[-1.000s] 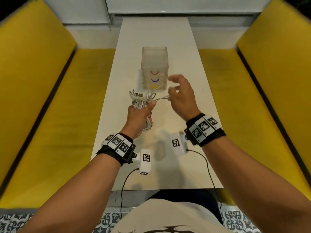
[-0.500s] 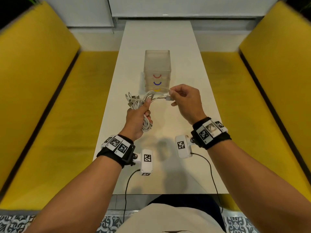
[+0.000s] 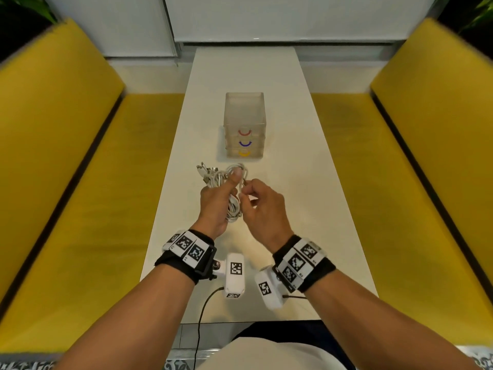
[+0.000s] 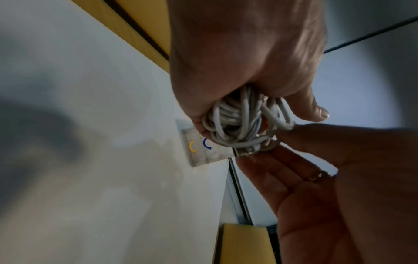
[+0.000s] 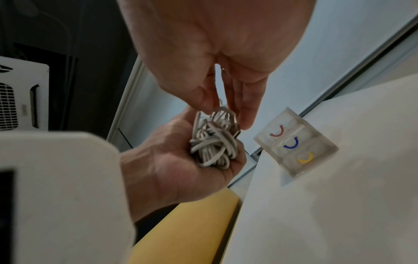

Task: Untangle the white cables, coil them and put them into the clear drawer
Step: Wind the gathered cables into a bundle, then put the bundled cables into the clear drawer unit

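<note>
My left hand grips a tangled bundle of white cables above the white table, thumb pressed on top; several plug ends stick out to the left. The same bundle of cables fills that fist in the left wrist view. My right hand pinches one white strand at the bundle's right edge, between thumb and fingers; the cables lie in the left palm below. The clear drawer unit stands further back, all its drawers shut, with red, blue and yellow handles.
Yellow bench seats run along both sides of the narrow table. A white wall lies beyond the table's far end. Black leads hang from the wrist cameras over the near table edge.
My right hand, which held a plug end out to the right of the bundle, has come back in and down against the bundle. The left hand kept its grip.
</note>
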